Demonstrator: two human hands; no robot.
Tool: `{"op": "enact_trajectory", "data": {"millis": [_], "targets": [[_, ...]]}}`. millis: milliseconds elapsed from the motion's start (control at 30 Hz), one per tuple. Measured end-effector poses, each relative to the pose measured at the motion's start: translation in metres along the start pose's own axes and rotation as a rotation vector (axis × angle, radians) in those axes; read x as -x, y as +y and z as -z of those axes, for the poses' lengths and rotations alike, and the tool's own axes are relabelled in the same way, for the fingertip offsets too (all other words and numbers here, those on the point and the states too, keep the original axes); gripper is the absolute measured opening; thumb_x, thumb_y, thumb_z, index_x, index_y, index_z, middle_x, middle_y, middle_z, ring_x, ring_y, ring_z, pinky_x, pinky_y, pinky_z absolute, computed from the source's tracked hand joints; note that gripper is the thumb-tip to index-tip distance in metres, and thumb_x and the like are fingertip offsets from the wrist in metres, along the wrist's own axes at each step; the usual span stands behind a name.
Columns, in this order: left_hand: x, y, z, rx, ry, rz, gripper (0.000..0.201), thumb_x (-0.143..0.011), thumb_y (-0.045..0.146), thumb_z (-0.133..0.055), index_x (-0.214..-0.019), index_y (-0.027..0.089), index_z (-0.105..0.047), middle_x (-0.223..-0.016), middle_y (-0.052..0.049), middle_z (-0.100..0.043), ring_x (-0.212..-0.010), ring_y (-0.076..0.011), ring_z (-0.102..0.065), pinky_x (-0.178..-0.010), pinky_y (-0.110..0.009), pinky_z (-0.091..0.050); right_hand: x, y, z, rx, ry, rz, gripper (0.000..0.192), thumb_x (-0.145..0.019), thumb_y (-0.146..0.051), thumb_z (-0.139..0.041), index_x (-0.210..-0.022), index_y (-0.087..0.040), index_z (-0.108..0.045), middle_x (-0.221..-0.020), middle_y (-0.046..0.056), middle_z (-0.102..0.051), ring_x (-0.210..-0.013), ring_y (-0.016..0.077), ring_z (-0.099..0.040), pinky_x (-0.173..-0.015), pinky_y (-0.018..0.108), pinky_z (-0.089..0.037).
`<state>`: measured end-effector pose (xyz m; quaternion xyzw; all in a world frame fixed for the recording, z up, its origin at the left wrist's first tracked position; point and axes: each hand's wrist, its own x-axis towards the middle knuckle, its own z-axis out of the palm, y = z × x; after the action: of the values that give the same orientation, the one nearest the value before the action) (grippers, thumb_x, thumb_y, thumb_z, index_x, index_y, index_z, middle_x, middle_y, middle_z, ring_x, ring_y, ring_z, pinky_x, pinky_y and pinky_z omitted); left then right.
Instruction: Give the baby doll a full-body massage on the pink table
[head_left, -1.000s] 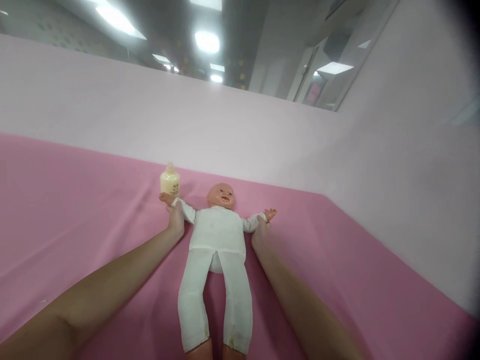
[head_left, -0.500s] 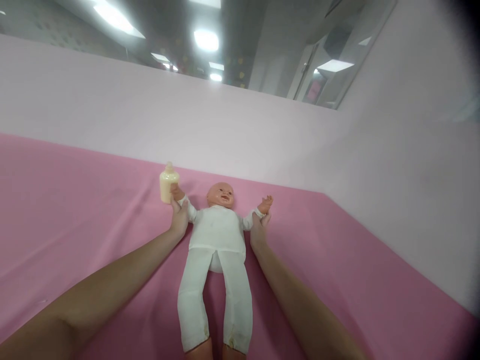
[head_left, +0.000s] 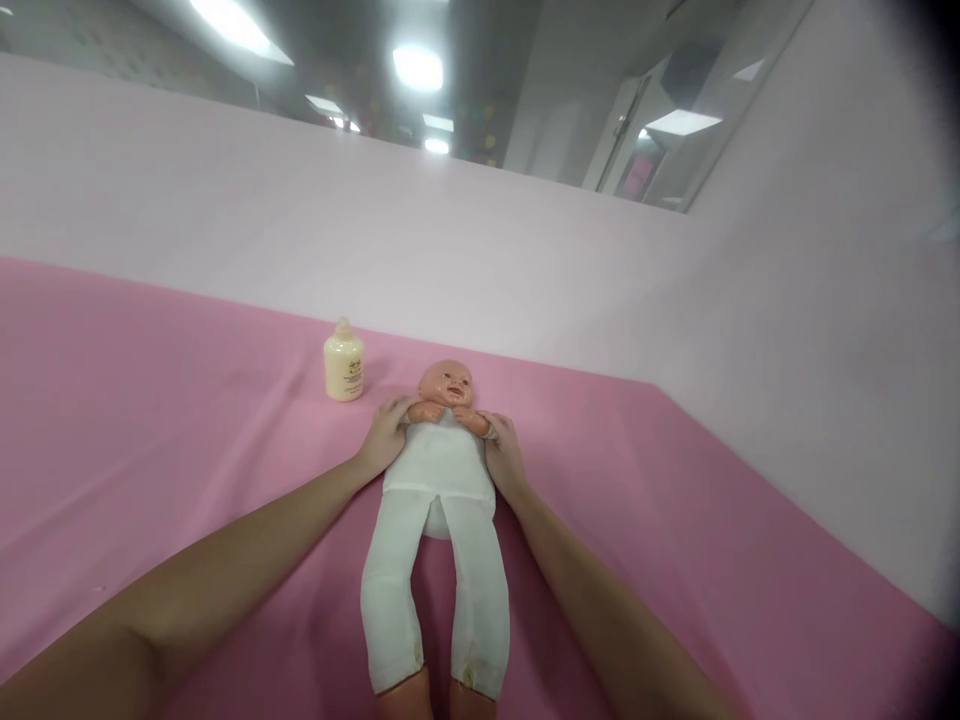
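A baby doll (head_left: 439, 480) in white clothes lies on its back on the pink cloth (head_left: 150, 420), head away from me. My left hand (head_left: 386, 432) grips the doll's arm on the left side and my right hand (head_left: 504, 450) grips the other arm. Both doll arms are folded inward, so its small hands meet on its chest just under the chin. A cream-coloured bottle (head_left: 343, 362) stands upright on the cloth, a short way left of the doll's head and clear of my left hand.
Pale pink walls (head_left: 525, 260) rise behind the cloth and along the right side, meeting in a corner at the back right. Above the back wall, ceiling lights and a doorway show.
The doll's arms were spread wide, then lifted; now my hands have brought them together over its chest. The bottle has stayed put beside the head.
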<state>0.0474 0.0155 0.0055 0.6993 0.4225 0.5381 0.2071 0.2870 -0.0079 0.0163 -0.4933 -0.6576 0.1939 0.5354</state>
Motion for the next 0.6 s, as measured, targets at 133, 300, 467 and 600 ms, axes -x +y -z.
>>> {"op": "enact_trajectory", "data": {"millis": [133, 300, 467, 600], "targets": [[-0.001, 0.0, 0.0, -0.058, -0.022, -0.02, 0.055, -0.074, 0.001, -0.042, -0.117, 0.025, -0.066, -0.113, -0.007, -0.062, -0.111, -0.0254, -0.053, -0.105, -0.048, -0.038, -0.002, 0.009, 0.001, 0.074, -0.042, 0.059, 0.052, -0.072, -0.009, -0.041, -0.112, -0.024, -0.069, -0.117, 0.007, -0.059, -0.117, 0.0227, -0.051, -0.11, 0.045, -0.037], [-0.001, 0.002, 0.003, -0.143, -0.067, -0.024, 0.057, -0.074, -0.001, -0.04, -0.12, 0.022, -0.063, -0.116, -0.007, -0.061, -0.112, -0.0236, -0.053, -0.105, -0.046, -0.039, -0.002, 0.014, 0.0, 0.11, -0.051, 0.072, 0.054, -0.073, -0.007, -0.039, -0.115, -0.024, -0.068, -0.12, 0.008, -0.057, -0.119, 0.0215, -0.051, -0.111, 0.044, -0.037], [0.0, -0.002, 0.002, -0.118, -0.041, -0.038, 0.054, -0.077, 0.001, -0.041, -0.122, 0.023, -0.062, -0.118, -0.007, -0.061, -0.112, -0.0236, -0.053, -0.104, -0.046, -0.04, -0.001, 0.011, -0.001, 0.093, -0.03, 0.073, 0.047, -0.076, -0.011, -0.042, -0.113, -0.024, -0.068, -0.118, 0.008, -0.058, -0.117, 0.0224, -0.051, -0.109, 0.044, -0.039], [0.001, -0.003, 0.003, -0.026, -0.014, -0.01, 0.046, -0.084, 0.009, -0.045, -0.125, 0.024, -0.059, -0.121, -0.007, -0.06, -0.118, -0.024, -0.051, -0.109, -0.047, -0.037, 0.0, 0.001, 0.0, -0.006, 0.034, 0.019, 0.041, -0.083, -0.021, -0.047, -0.121, -0.022, -0.061, -0.125, 0.009, -0.058, -0.12, 0.0239, -0.051, -0.109, 0.046, -0.039]]}}
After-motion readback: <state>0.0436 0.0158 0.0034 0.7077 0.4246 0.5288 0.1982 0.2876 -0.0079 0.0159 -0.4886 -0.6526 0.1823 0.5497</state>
